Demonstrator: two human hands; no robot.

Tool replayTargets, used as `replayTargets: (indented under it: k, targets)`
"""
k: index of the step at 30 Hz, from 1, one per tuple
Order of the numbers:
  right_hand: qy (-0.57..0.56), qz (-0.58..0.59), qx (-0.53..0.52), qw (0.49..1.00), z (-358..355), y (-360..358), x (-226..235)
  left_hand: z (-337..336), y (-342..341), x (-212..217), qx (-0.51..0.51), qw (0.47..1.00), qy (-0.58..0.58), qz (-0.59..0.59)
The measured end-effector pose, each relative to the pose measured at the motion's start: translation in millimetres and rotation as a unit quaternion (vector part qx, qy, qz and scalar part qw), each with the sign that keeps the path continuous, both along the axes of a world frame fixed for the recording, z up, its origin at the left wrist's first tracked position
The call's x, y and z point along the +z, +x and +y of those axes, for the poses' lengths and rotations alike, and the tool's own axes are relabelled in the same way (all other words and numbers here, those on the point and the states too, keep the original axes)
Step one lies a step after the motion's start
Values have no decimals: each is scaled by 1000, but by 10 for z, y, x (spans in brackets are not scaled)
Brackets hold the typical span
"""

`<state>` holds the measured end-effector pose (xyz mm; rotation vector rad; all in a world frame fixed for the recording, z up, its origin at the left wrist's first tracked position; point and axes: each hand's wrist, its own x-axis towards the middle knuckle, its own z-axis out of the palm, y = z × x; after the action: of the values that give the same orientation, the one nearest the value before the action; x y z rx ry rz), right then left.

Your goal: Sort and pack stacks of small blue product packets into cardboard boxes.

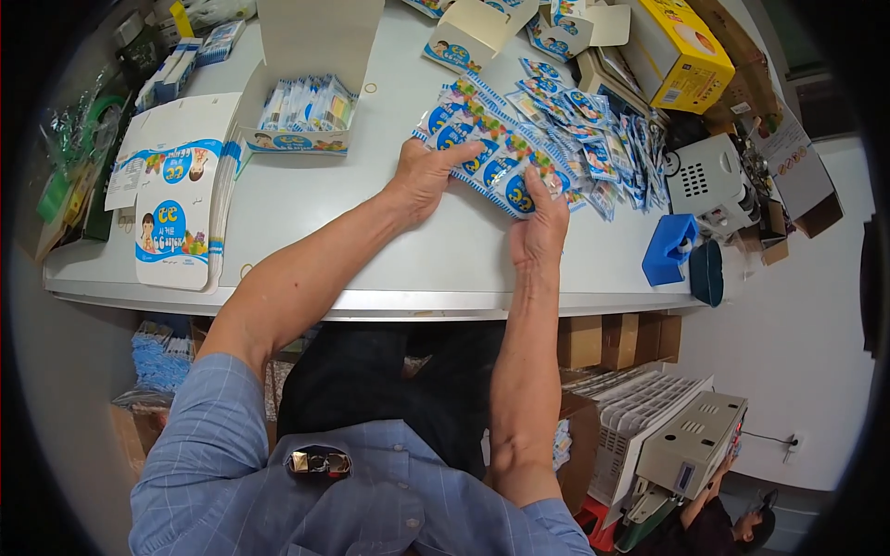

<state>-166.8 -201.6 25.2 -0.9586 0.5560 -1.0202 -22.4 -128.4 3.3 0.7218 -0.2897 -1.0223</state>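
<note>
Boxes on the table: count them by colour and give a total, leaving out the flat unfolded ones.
White and blue open boxes: 3, one holding packets, two at the far edge
Yellow box: 1
Brown cardboard boxes: 2, one behind the yellow box, one at the right edge
Total: 6

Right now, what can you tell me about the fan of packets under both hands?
The fan of packets is a spread of flat, glossy sachets, blue and white with colourful cartoon pictures, overlapping in a row on the grey table. The left hand presses its near end and the right hand its front edge. More loose packets lie just behind.
</note>
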Motion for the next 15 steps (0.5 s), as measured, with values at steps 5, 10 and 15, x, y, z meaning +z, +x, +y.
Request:
replayTargets:
  k: [5,10,15]
  targets:
    - [-19,32,17,999,-67,30,-52,15,-37,45,-46,999,-5,-25]
    - [29,-44,-10,999,-52,-5,-142,-23,20,8,-77,997,16,2]
    - [134,-121,28,983,11,36,-125,-40,-50,-88,-59,997,10,-47]
